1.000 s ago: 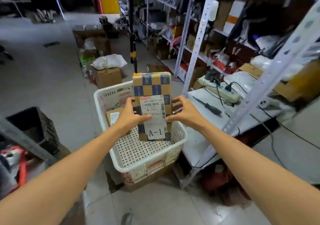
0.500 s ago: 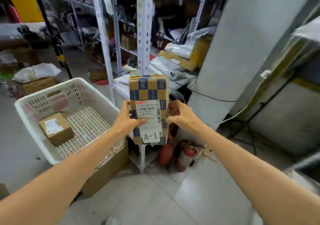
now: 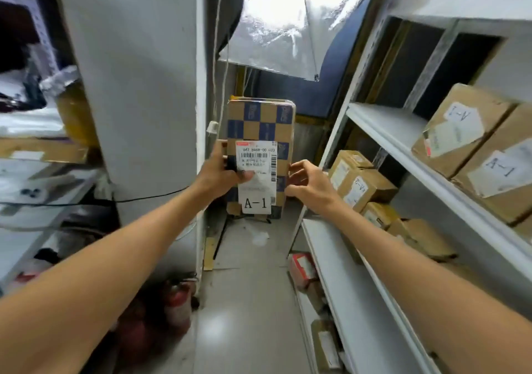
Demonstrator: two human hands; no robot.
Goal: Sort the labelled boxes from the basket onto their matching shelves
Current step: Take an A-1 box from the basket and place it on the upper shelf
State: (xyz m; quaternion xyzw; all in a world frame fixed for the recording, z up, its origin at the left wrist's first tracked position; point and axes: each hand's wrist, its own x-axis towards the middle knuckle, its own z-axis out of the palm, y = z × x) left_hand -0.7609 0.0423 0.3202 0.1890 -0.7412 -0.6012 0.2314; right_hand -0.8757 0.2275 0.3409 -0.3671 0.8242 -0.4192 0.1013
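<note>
While both arms reach forward, the left hand (image 3: 220, 173) grips the left edge of the box (image 3: 260, 131), its thumb pressed on the white label (image 3: 257, 176) on the front. The right hand (image 3: 309, 182) touches the right edge with curled fingers (image 3: 296, 169); how firmly it grips, I cannot tell. Held upright in the air between the two hands, the box is brown card with a blue check pattern, and its label carries a barcode and the mark "A-1" at the bottom.

Just left of the box stands a white pillar (image 3: 138, 85), with a black cable (image 3: 149, 198) running across its lower part. Beyond the pillar to the left is a cluttered rack (image 3: 34, 209), blurred. Two red fire extinguishers (image 3: 175, 304) stand on the floor (image 3: 250, 301) at the pillar's foot.

To the right runs a white shelf unit (image 3: 403, 140). On its upper shelf lie brown cartons (image 3: 457, 131) with labels that read "A-1", turned sideways. The shelf below holds more brown cartons (image 3: 362, 183), one marked "A-2". Lower still, a small red and white carton (image 3: 302, 268) sits near the floor. Behind the box, a silvery sheet (image 3: 276, 36) hangs under bright light.
</note>
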